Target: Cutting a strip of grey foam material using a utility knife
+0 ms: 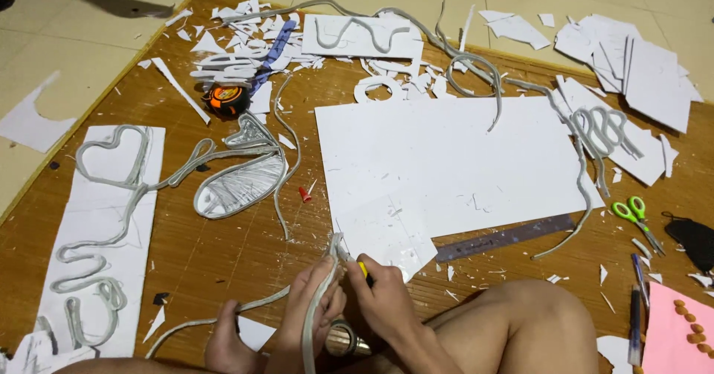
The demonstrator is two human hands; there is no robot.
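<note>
My left hand (pixel 311 300) grips a grey flexible strip (pixel 316 322) that runs up through my fist and trails left across the mat. My right hand (pixel 381 296) holds a small yellow-handled cutter (pixel 362 268) against the strip's upper end (pixel 336 244), next to the corner of a small white foam sheet (pixel 383 233). My bare foot (pixel 227 344) rests on the strip at bottom centre and my knee (pixel 520 314) is at the right.
A large white board (pixel 454 158) lies mid-mat with a metal ruler (pixel 506 238) at its lower edge. Green scissors (pixel 634 214), pens (pixel 634 314), pink paper, an orange tape measure (pixel 227 99), a tape roll (pixel 343 339), shaped strips on white boards and many scraps surround me.
</note>
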